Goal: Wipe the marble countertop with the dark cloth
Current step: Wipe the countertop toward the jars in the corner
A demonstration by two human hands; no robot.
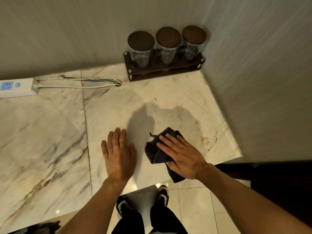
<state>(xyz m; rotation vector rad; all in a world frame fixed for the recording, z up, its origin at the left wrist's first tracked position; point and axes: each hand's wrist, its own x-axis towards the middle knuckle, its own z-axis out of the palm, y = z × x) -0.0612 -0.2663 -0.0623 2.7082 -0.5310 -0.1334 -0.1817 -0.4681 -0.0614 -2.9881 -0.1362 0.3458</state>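
Note:
The marble countertop (50,132) is white with grey-brown veins and fills the left and middle of the view. A crumpled dark cloth (156,152) lies on it near the front edge, one corner hanging over the edge. My right hand (181,153) presses flat on the cloth, fingers spread and pointing left and away. My left hand (119,152) rests palm down on the bare marble just left of the cloth, holding nothing. Brownish stains (205,140) mark the marble right of the cloth.
A wooden rack (164,71) with three lidded glass jars stands in the back corner against the walls. A white power strip (16,87) and its cable (76,82) lie at the back left. Below the counter edge are the tiled floor and my shoes (162,194).

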